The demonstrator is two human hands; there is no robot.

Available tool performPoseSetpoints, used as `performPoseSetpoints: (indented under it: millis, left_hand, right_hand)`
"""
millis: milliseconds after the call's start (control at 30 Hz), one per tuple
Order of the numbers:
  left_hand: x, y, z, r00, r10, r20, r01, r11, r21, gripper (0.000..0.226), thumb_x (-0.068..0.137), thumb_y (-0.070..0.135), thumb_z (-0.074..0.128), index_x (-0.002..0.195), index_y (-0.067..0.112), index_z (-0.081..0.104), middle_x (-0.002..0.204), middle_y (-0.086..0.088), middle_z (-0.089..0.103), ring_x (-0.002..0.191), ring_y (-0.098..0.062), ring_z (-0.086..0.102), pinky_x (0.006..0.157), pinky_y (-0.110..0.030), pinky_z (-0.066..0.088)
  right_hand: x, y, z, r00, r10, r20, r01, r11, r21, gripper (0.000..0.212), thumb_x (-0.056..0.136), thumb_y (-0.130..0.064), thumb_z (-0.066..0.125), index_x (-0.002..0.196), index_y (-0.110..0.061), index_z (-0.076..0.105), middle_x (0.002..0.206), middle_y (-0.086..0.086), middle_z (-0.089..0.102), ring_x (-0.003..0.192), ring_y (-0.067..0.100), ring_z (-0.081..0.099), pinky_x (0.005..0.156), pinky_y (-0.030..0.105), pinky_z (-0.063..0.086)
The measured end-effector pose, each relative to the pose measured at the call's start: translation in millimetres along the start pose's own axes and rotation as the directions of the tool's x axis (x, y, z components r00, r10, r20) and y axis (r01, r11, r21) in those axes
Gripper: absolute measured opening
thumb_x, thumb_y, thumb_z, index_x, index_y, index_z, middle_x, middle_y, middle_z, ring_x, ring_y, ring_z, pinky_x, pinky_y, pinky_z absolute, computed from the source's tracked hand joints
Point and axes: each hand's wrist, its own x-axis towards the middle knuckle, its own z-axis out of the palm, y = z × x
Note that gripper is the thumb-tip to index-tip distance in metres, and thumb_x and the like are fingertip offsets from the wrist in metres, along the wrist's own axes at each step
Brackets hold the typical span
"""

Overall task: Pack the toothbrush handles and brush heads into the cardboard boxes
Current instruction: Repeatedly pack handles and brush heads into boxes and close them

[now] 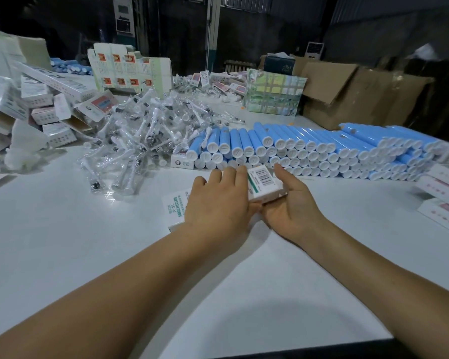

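Both hands are meeting over a white cardboard box (263, 183) near the middle of the white table (88, 242). The left hand (218, 203) is lying palm down across the box's near part, fingers fairly straight and resting on its top, while the right hand (293, 203) is cupping the box's right end from beneath, thumb reaching up along the side by the barcode label; the box's far end is tilting slightly up off the table. It is hard to tell whether the left thumb is pinching the box, since the hand itself is hiding it. Just beyond the hands, a long stack of blue toothbrush handles (309, 149) with white end caps is lying in rows, ends facing the person. To the left of that stack, a loose heap of brush heads (145, 133) in clear wrappers is spreading across the table. Further left, a jumble of printed boxes (44, 99) is piling up, and flat printed boxes (443, 193) are lying at the right edge. A big brown carton (347, 92) is standing open behind the handles.
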Motion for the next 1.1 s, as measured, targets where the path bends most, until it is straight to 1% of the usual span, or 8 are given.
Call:
performPoseSetpoints:
  millis: [167, 333, 467, 533, 633, 700, 833, 1100]
  left_hand:
    - [-5, 3, 2, 0.998, 0.047, -0.036, -0.044, 0.996, 0.082, 0.077, 0.091, 0.06, 0.038, 0.145, 0.009, 0.018, 0.129, -0.004, 0.044, 0.11, -0.026, 0.044, 0.084, -0.039, 0.034]
    - [-10, 6, 0, 0.995, 0.101, -0.02, -0.098, 0.989, 0.112, 0.079, 0.09, 0.062, 0.04, 0.144, 0.005, 0.027, 0.124, -0.006, 0.048, 0.104, -0.027, 0.047, 0.082, -0.039, 0.035]
    - [-9, 6, -3, 0.99, 0.138, -0.004, -0.135, 0.976, 0.173, 0.074, 0.09, 0.062, 0.042, 0.138, 0.005, 0.036, 0.116, -0.006, 0.052, 0.097, -0.026, 0.05, 0.076, -0.037, 0.035]
    - [-11, 5, -4, 0.99, 0.144, 0.006, -0.142, 0.972, 0.185, 0.074, 0.09, 0.063, 0.043, 0.137, 0.006, 0.038, 0.114, -0.006, 0.054, 0.094, -0.026, 0.051, 0.075, -0.037, 0.037]
    - [-11, 0, -4, 0.994, 0.11, -0.009, -0.107, 0.98, 0.166, 0.077, 0.089, 0.061, 0.044, 0.14, 0.004, 0.034, 0.117, -0.008, 0.053, 0.097, -0.027, 0.051, 0.077, -0.039, 0.038]
    - [-9, -3, -3, 0.996, 0.089, -0.02, -0.085, 0.986, 0.146, 0.079, 0.089, 0.059, 0.045, 0.142, 0.005, 0.024, 0.123, -0.007, 0.048, 0.102, -0.027, 0.048, 0.08, -0.038, 0.036]
    - [-8, -5, -4, 0.996, 0.092, -0.02, -0.089, 0.989, 0.119, 0.077, 0.092, 0.058, 0.041, 0.145, 0.007, 0.019, 0.129, -0.005, 0.045, 0.107, -0.026, 0.045, 0.084, -0.038, 0.035]
    - [-6, -7, -7, 0.994, 0.103, -0.019, -0.102, 0.993, 0.052, 0.075, 0.09, 0.058, 0.038, 0.145, 0.008, 0.029, 0.127, -0.005, 0.05, 0.108, -0.027, 0.048, 0.084, -0.039, 0.037]
  right_hand:
    - [-2, 7, -5, 0.962, -0.272, -0.028, 0.251, 0.919, -0.304, 0.008, 0.087, -0.002, 0.055, 0.088, -0.005, 0.062, 0.073, 0.006, 0.071, 0.07, 0.017, 0.069, 0.059, 0.027, 0.056]
    - [-10, 15, -10, 0.799, -0.575, 0.174, 0.389, 0.275, -0.879, 0.026, 0.093, -0.01, 0.045, 0.072, -0.021, 0.056, 0.061, -0.008, 0.06, 0.057, -0.002, 0.053, 0.055, 0.013, 0.042]
    - [-15, 12, -11, 0.798, -0.543, 0.261, 0.362, 0.085, -0.928, 0.023, 0.088, -0.035, 0.042, 0.077, -0.018, 0.053, 0.063, -0.008, 0.057, 0.059, 0.003, 0.051, 0.056, 0.019, 0.039]
    - [-17, 14, -10, 0.84, -0.495, 0.223, 0.339, 0.158, -0.927, 0.028, 0.088, -0.043, 0.042, 0.079, -0.019, 0.055, 0.067, -0.008, 0.061, 0.063, 0.002, 0.054, 0.063, 0.024, 0.045]
    - [-16, 10, -1, 0.947, -0.313, 0.07, 0.276, 0.684, -0.675, 0.04, 0.097, -0.038, 0.041, 0.079, -0.016, 0.069, 0.079, 0.001, 0.071, 0.076, 0.014, 0.066, 0.074, 0.038, 0.053]
    - [-15, 3, 0, 0.976, -0.199, 0.092, 0.219, 0.867, -0.447, 0.045, 0.1, -0.026, 0.036, 0.082, -0.014, 0.075, 0.086, 0.006, 0.073, 0.081, 0.018, 0.07, 0.074, 0.037, 0.057]
    - [-12, 2, -3, 0.969, -0.228, 0.091, 0.245, 0.868, -0.432, 0.026, 0.1, -0.013, 0.039, 0.115, -0.014, 0.06, 0.091, 0.003, 0.074, 0.086, 0.015, 0.069, 0.071, 0.031, 0.058]
    - [-11, 1, -5, 0.943, -0.331, 0.045, 0.31, 0.819, -0.483, 0.03, 0.099, -0.011, 0.037, 0.111, -0.023, 0.062, 0.094, 0.0, 0.074, 0.087, 0.014, 0.07, 0.06, 0.026, 0.055]
